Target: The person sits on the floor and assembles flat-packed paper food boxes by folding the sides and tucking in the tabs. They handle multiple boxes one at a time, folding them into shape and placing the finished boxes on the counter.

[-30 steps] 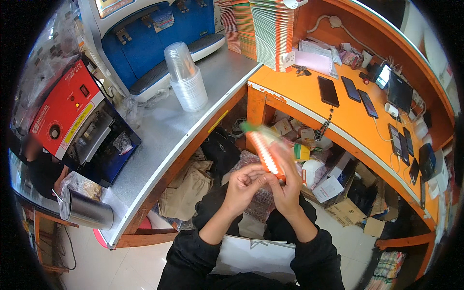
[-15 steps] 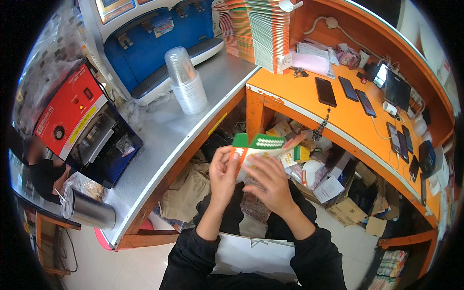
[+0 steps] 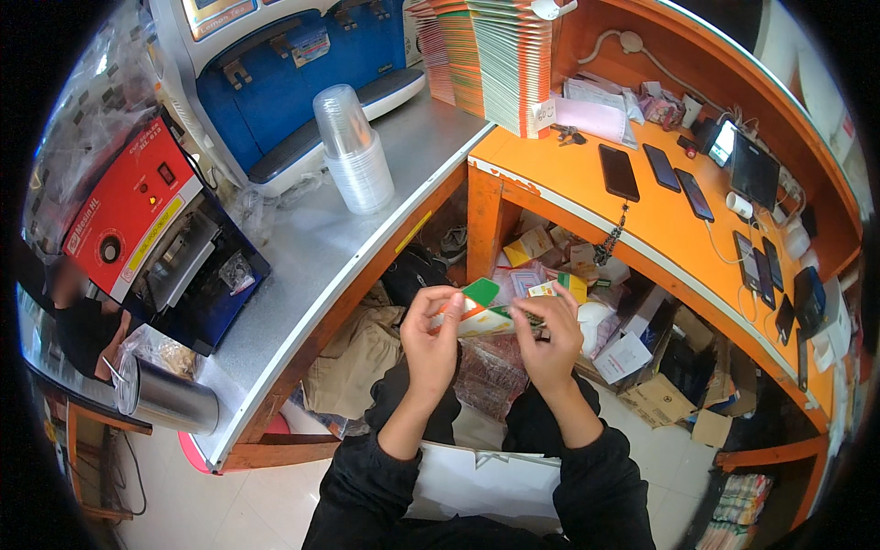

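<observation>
A small folding paper carton [image 3: 484,322], green, orange and white, is held in the air in front of me, its green flap standing up. My left hand [image 3: 429,341] pinches its left end between thumb and fingers. On the right side, my right hand [image 3: 552,341] grips the other end with thumb and bent fingertips. The carton's underside and some of my fingertips are hidden. Across my lap lie flat white card pieces [image 3: 481,484].
A tall stack of flat cartons [image 3: 500,69] stands where the metal counter [image 3: 298,275] meets the orange desk [image 3: 573,170]. Several phones [image 3: 618,171] lie there. Nested clear cups [image 3: 356,170], a red cup sealer [image 3: 128,215] and a steel canister [image 3: 174,399] are leftward. A person [image 3: 82,321] is at far left.
The carton has tipped from upright toward flat and come slightly lower. My right hand has moved from across its face to its right end; my left hand keeps hold.
</observation>
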Demonstrator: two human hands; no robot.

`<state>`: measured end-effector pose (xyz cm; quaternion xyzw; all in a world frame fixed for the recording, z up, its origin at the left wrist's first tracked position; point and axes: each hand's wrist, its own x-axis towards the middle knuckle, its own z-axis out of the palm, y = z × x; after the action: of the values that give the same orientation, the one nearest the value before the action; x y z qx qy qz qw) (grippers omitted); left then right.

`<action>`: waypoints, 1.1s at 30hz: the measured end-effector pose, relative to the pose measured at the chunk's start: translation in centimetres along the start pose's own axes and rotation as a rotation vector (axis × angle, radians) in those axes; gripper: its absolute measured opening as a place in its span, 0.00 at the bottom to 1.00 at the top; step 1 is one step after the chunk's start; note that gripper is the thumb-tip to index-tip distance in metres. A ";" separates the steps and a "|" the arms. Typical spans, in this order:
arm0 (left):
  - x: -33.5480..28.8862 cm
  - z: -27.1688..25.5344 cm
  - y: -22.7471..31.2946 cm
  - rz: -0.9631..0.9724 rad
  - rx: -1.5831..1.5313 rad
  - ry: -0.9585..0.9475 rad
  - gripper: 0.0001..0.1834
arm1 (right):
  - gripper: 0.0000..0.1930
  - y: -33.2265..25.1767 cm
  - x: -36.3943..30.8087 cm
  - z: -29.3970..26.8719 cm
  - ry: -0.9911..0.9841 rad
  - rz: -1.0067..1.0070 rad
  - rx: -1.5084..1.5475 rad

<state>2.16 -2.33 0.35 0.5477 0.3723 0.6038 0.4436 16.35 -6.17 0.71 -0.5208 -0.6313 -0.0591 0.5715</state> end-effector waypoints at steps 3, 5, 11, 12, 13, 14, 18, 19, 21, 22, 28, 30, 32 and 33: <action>0.4 -0.3 0.2 -0.041 -0.088 -0.001 0.07 | 0.06 -0.6 -0.2 0.1 -0.003 -0.249 -0.027; 0.7 -0.7 0.2 -0.059 -0.094 -0.030 0.07 | 0.07 -0.9 -0.5 0.0 -0.061 -0.412 -0.095; 0.6 -1.6 0.5 -0.146 0.003 -0.156 0.08 | 0.06 -0.9 -1.1 0.4 -0.189 -0.335 0.001; 0.6 -1.6 0.5 -0.091 0.047 -0.188 0.08 | 0.06 -0.8 -1.1 0.4 -0.177 -0.307 0.012; 0.6 -1.6 0.5 -0.033 0.101 -0.210 0.08 | 0.06 -0.7 -1.2 0.5 -0.165 -0.279 0.022; 0.6 -1.6 0.5 0.024 0.155 -0.232 0.08 | 0.05 -0.6 -1.2 0.6 -0.154 -0.250 0.030; 0.8 -1.7 0.5 0.081 0.189 -0.256 0.07 | 0.05 -0.5 -1.4 1.2 -0.147 -0.204 0.153; 0.8 -1.8 0.5 0.117 0.216 -0.277 0.06 | 0.05 -0.6 -1.4 1.2 -0.164 -0.170 0.200; 0.9 -1.9 0.7 0.169 0.254 -0.311 0.06 | 0.05 -0.5 -1.4 1.2 -0.245 -0.003 0.375; 0.9 -1.9 0.9 0.185 0.266 -0.325 0.06 | 0.05 -0.4 -1.4 1.0 -0.310 0.131 0.504; 0.1 -0.4 1.5 0.524 0.321 -0.033 0.07 | 0.05 -0.2 -1.5 1.3 -0.488 0.649 1.120; -0.3 -0.6 1.4 0.673 0.399 0.173 0.14 | 0.04 -1.0 -2.0 1.9 -0.537 0.700 1.161; -0.6 -1.1 1.1 0.791 0.445 0.257 0.17 | 0.07 -2.2 -2.7 2.5 -0.559 0.532 0.980; -0.6 -1.5 1.0 0.857 0.459 0.299 0.19 | 0.09 -2.8 -2.8 2.8 -0.534 0.327 0.894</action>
<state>0.58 -3.15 0.88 0.6421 0.2968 0.7060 -0.0339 11.98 -7.24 -1.02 -0.3156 -0.6289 0.4390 0.5587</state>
